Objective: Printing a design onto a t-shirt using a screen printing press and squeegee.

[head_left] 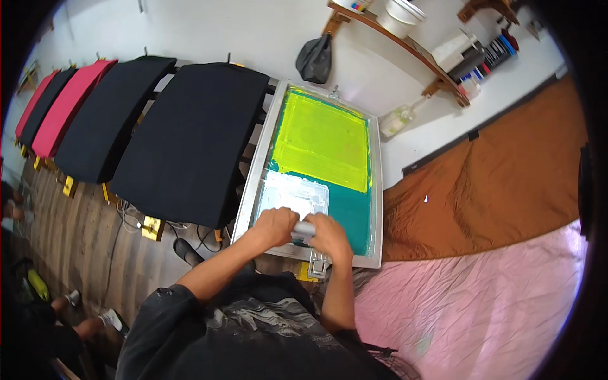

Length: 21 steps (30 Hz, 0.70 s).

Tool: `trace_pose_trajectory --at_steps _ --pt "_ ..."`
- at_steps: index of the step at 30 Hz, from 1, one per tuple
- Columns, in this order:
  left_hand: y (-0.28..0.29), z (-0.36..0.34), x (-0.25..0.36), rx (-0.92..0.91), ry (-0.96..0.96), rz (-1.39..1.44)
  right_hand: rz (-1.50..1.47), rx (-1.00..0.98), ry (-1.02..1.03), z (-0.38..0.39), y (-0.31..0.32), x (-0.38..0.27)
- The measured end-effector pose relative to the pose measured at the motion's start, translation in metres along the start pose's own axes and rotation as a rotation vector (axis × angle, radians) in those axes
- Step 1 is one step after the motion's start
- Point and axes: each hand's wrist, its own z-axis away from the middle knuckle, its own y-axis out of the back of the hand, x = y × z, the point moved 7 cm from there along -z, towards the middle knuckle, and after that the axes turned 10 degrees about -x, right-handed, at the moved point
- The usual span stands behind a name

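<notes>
In front of me lies a screen printing frame (378,221) with a metal border and teal mesh. Bright yellow-green ink (323,136) covers its far part, and white ink (292,193) lies over the near left. My left hand (277,226) and my right hand (328,237) are closed side by side on a grey squeegee (303,230) at the near end of the white ink. Its blade is hidden by my hands. A metal clamp (318,263) sits at the frame's near edge, just below my right hand.
Black and pink fabric-covered boards, the nearest one black (193,136), stand in a row to the left. A brown cloth (494,183) and a pink sheet (481,304) lie on the right. Above is a wooden shelf (405,44) with tubs. Another person's legs (95,326) show lower left.
</notes>
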Motion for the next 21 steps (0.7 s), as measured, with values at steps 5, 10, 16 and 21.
trace_pose_trajectory --at_steps 5,10,16,21 --pt "0.033 -0.046 -0.026 -0.022 0.096 -0.034 0.036 -0.039 -0.088 -0.052 0.031 0.008" --pt "0.024 -0.066 -0.033 0.006 0.022 -0.093 0.048 -0.103 -0.162 -0.071 0.024 0.027" --pt "0.026 -0.06 -0.031 -0.022 0.047 -0.099 0.02 -0.04 -0.178 -0.065 0.024 0.023" --pt "0.007 -0.027 -0.021 0.216 -0.101 -0.023 0.083 0.111 -0.1 -0.036 0.001 0.011"
